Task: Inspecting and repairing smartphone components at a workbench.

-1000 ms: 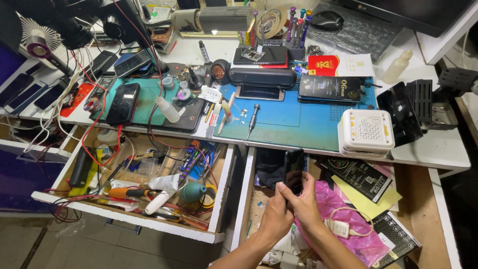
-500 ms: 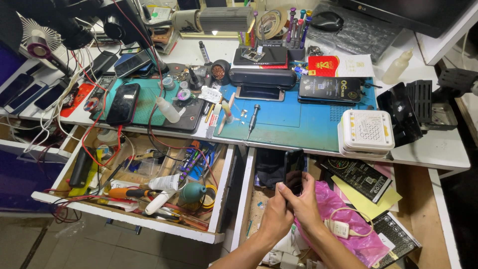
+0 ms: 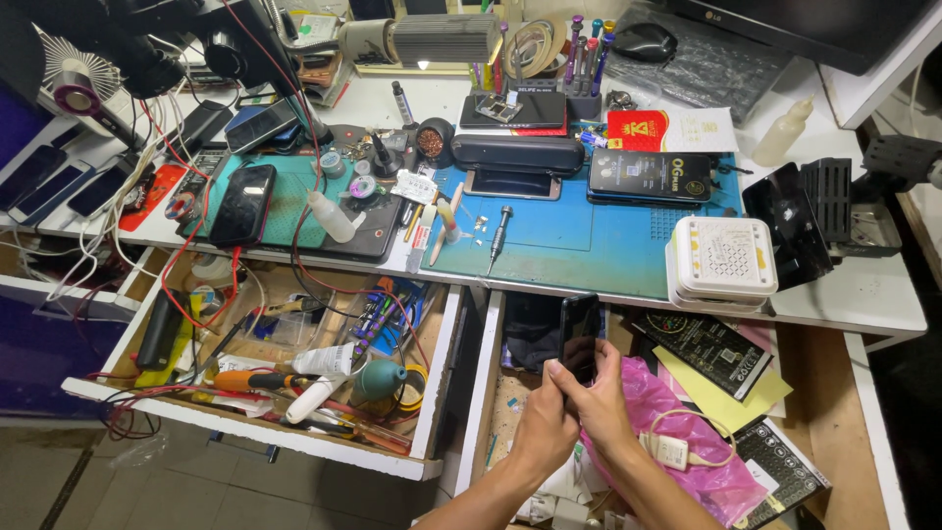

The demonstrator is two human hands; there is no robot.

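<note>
Both my hands hold a black phone [image 3: 579,332] upright over the open right drawer [image 3: 480,393]. My left hand [image 3: 546,422] grips its lower left side with the thumb on the screen. On the lower right side, my right hand [image 3: 601,407] wraps around the phone's edge. The phone's dark glass faces me. A pink plastic bag [image 3: 677,412] and a white charger with its cable [image 3: 672,450] lie in the drawer just right of my hands.
A blue work mat [image 3: 579,240] on the white desk carries a screwdriver [image 3: 498,236], phones and a white box [image 3: 724,260]. The open left drawer [image 3: 285,344] holds tools, wires and tubes. Black packets [image 3: 711,348] lie in the right drawer.
</note>
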